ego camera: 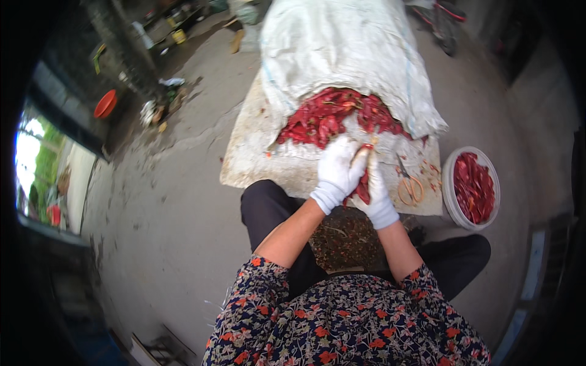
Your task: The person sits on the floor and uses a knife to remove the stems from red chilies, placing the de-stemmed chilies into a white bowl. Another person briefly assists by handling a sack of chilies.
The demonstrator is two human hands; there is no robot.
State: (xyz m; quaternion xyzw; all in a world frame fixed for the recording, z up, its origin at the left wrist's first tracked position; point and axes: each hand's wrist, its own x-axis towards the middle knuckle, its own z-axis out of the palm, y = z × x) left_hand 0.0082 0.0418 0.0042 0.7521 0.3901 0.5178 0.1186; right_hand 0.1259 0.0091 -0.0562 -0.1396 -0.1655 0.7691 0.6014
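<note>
My left hand (339, 161) and my right hand (377, 194), both in white gloves, are close together over the near part of a low work board (249, 162). Between them they grip some red dried chili peppers (363, 188), partly hidden by the fingers. The stem ends point away from me, near the fingertips. Just beyond, a pile of red chili peppers (320, 121) spills from the mouth of a large white woven sack (343, 45). To the right of my right hand lie scissors (410, 188) with orange handles, their blades pointing away.
A white plastic bucket (448, 194) holding red peppers stands right of the board. Below my forearms, between my knees, is a heap of dark plant scraps (348, 240). An orange basin (105, 104) and a post (121, 50) are at left; a bicycle-like vehicle (442, 27) stands far right.
</note>
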